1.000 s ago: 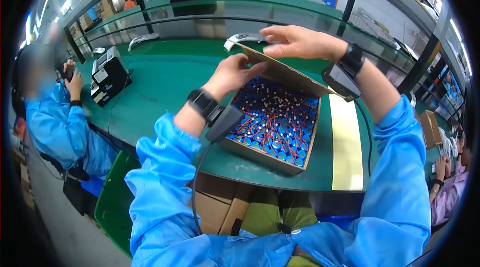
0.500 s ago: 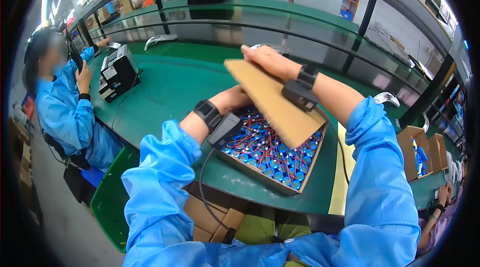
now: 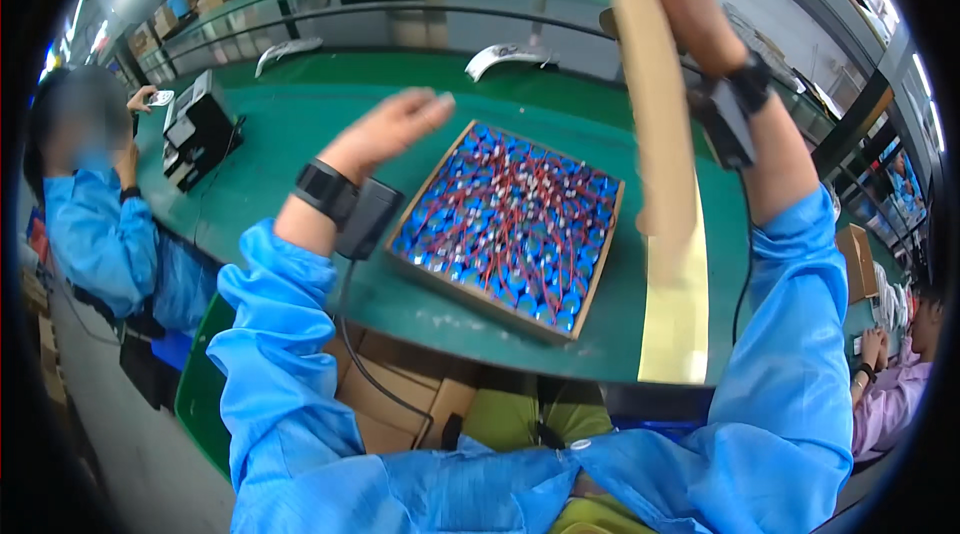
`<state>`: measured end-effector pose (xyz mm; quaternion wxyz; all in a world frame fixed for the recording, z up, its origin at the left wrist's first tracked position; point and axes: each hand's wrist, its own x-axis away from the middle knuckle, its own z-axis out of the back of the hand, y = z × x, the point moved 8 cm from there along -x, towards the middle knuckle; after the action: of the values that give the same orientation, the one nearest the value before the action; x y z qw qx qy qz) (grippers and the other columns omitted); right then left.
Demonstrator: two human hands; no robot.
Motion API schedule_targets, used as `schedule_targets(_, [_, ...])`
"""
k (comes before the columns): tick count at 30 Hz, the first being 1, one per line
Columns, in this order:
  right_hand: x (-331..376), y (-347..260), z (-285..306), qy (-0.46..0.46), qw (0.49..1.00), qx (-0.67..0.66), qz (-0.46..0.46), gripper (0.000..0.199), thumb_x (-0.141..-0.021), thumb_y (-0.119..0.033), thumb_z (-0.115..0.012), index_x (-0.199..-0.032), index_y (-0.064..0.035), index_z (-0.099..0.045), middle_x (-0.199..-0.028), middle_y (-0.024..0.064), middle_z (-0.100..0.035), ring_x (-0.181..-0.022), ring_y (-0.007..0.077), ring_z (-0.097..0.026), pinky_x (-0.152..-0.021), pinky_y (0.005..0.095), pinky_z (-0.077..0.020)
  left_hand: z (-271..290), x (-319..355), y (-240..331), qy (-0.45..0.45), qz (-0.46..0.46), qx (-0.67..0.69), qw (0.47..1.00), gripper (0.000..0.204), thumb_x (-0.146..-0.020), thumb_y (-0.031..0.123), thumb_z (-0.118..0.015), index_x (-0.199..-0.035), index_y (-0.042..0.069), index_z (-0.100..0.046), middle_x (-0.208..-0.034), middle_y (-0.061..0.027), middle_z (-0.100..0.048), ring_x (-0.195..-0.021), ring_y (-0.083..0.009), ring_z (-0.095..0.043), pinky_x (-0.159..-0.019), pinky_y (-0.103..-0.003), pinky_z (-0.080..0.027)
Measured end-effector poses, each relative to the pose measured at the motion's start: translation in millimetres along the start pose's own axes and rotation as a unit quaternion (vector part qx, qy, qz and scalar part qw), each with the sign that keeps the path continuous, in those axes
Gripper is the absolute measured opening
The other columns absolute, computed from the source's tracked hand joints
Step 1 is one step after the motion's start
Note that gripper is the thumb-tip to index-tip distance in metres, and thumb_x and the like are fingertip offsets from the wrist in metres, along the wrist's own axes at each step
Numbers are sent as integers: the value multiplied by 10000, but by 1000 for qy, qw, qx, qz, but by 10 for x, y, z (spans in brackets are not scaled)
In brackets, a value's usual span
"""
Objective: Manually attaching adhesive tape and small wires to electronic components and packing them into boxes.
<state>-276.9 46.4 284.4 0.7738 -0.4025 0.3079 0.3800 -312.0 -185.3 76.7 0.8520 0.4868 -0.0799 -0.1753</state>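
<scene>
A shallow cardboard box (image 3: 481, 298) lies on the bench in front of me, packed with blue cylindrical battery cells (image 3: 545, 274) that have red and dark wires and small white plugs. My right hand (image 3: 690, 9) holds a brown cardboard sheet (image 3: 655, 104), tilted nearly upright, beyond the box's right side; its fingers are partly hidden behind the blurred sheet. Above the box's far left corner, my left hand (image 3: 390, 132) hovers with fingers stretched out and nothing in it. Dark bands with small black units sit on both wrists.
A yellow strip (image 3: 676, 304) lies on the green bench (image 3: 300, 164) right of the box. At the left stand a black-and-white machine (image 3: 203, 129) and a co-worker (image 3: 90, 204) in blue. White curved pieces (image 3: 505, 59) lie along the back. A green bin (image 3: 200, 384) is below the bench.
The cardboard sheet has risen from over the box and swung to the right in my right hand. My left hand has moved left, off the box, so the cells now show fully.
</scene>
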Motion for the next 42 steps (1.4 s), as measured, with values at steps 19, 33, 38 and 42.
schedule_targets(19, [1944, -1608, -1793, -198, 647, -710, -196, 692, -935, -602, -214, -814, -29, -583, -1232, 175, -551, -1170, 307, -451, -989, 407, -343, -604, 3621, -246, 165, -15, 537, 827, 376, -831, 5, -565, -1201, -12, -499, -1127, -93, -603, -997, -167, -600, -872, -302, -480])
schedule_targets(33, [5242, -917, -1885, -95, 596, -467, -647, 540, -656, 131, -659, -1166, 1, -539, -1044, 102, -630, -961, 209, -623, -852, 353, -511, -2171, 3806, -1749, 32, 253, 493, 832, 494, -711, -90, -606, -1190, -2, -517, -1084, -69, -618, -969, -196, -612, -864, -334, -490])
schedule_targets(38, [5663, -796, -1581, 15, 591, -514, -621, 476, -648, 135, -655, -1105, 15, -596, -1038, 111, -649, -944, 210, -630, -869, 346, -491, -2332, 3613, -1784, 31, 169, 567, 805, 398, -699, -85, -632, -1086, 2, -606, -1022, -80, -659, -956, -187, -620, -857, -327, -493])
schedule_targets(42, [5748, -727, -1471, -15, 623, -456, -635, 415, -658, 120, -657, -1056, 7, -634, -992, 90, -669, -943, 201, -632, -875, 330, -479, -2416, 3496, -1807, 32, 172, 522, 835, 306, -699, -73, -650, -997, -1, -642, -964, -77, -674, -851, -153, -639, -770, -298, -521])
